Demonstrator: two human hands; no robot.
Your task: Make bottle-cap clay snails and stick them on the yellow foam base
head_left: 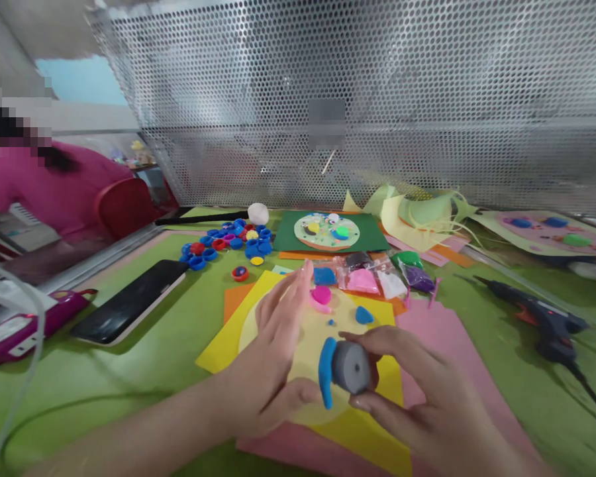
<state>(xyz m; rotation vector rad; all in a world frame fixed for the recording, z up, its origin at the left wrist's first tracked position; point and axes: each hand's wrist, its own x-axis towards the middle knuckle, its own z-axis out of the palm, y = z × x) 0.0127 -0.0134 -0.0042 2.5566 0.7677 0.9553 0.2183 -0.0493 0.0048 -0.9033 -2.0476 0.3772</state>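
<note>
My right hand grips a short dark grey cylinder with a small hole in its face, between thumb and fingers. Just left of it is a curved blue clay strip; whether the two touch I cannot tell. My left hand has its fingers stretched out and its thumb apart, holding nothing, beside the strip. Both hands are over a pale yellow paper disc. Toward its far side lie a pink clay piece, a blue clay piece and a tiny blue dot.
Beyond the disc lie bagged clay lumps and a decorated disc on green paper. Several bottle caps and a phone are left; a glue gun is right. A perforated metal panel stands behind. A person sits left.
</note>
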